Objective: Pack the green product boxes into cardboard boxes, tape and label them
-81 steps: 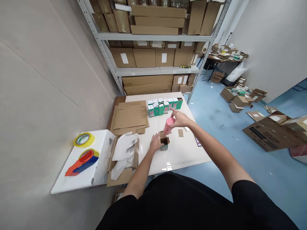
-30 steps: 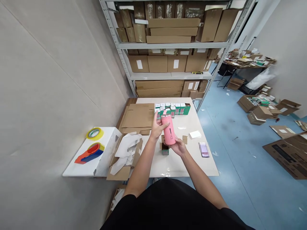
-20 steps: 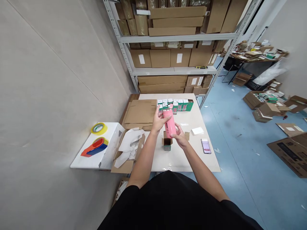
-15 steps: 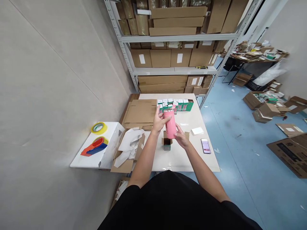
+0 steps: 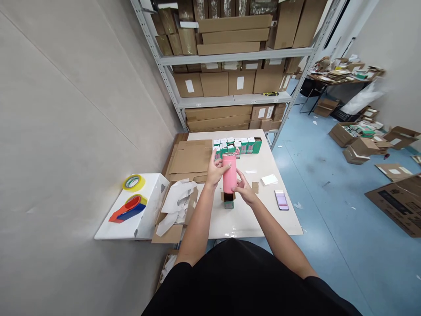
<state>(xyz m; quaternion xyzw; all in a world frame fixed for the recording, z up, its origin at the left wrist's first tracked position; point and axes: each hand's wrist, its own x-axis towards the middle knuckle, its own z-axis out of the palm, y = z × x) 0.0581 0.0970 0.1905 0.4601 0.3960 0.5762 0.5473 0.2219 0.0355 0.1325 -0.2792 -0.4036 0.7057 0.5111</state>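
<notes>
A pink tumbler (image 5: 229, 176) with a silvery rim is held upright between both hands over the table (image 5: 253, 221). My left hand (image 5: 215, 170) grips its upper left side, thumb across the front. At the lower right side, my right hand (image 5: 244, 188) holds it near the base. Just below the tumbler stands a small open box (image 5: 229, 204) with a dark inside, partly hidden by it. Beyond the hands, several green and white boxes (image 5: 244, 145) stand in rows, and something pink shows among them.
Flat cardboard (image 5: 192, 158) and an open carton with white paper (image 5: 177, 199) lie to the left. Further left, a tape dispenser (image 5: 126, 210) and a yellow tape roll (image 5: 133, 182) rest on a white block. A phone (image 5: 282, 200) and white papers (image 5: 269, 179) lie right. Shelving (image 5: 230, 101) stands behind.
The tumbler has turned about its length and become more upright, with its base now in front of the small box's opening. Both hands still hold it. The view has shifted slightly.
</notes>
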